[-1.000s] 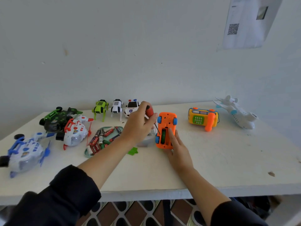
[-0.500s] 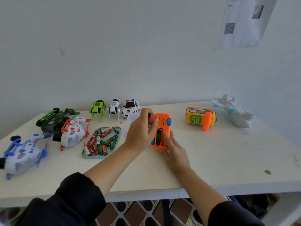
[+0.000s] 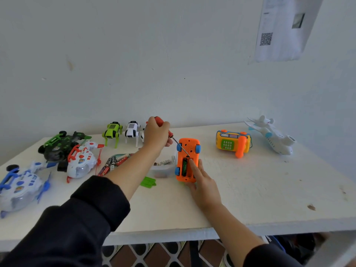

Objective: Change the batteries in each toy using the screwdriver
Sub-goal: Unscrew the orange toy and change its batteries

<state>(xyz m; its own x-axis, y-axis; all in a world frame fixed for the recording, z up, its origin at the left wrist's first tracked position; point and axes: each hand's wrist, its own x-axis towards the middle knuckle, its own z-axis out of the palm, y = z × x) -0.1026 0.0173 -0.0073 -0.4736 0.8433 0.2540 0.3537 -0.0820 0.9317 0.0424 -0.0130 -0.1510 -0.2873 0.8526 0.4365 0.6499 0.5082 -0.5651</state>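
An orange toy car (image 3: 189,149) lies upside down in the middle of the white table (image 3: 250,189), its battery bay open with a green battery (image 3: 184,166) inside. My left hand (image 3: 157,136) grips a red-handled screwdriver (image 3: 169,133); its metal tip reaches down to the top of the bay. My right hand (image 3: 204,185) rests on the table at the car's near end, with a straight finger pressing on the car beside the bay. A green battery cover (image 3: 148,182) lies on the table left of the car.
A green tray of loose batteries (image 3: 113,162) sits behind my left forearm, a white container (image 3: 163,166) beside the car. Toy helicopters (image 3: 81,160) and robot dogs (image 3: 112,132) stand at left and back; a yellow toy phone (image 3: 233,142) and white plane (image 3: 273,137) at right.
My left hand has lifted and drawn back to the left, so the screwdriver's shaft now shows, angled down into the car's bay. My right hand stays on the car.
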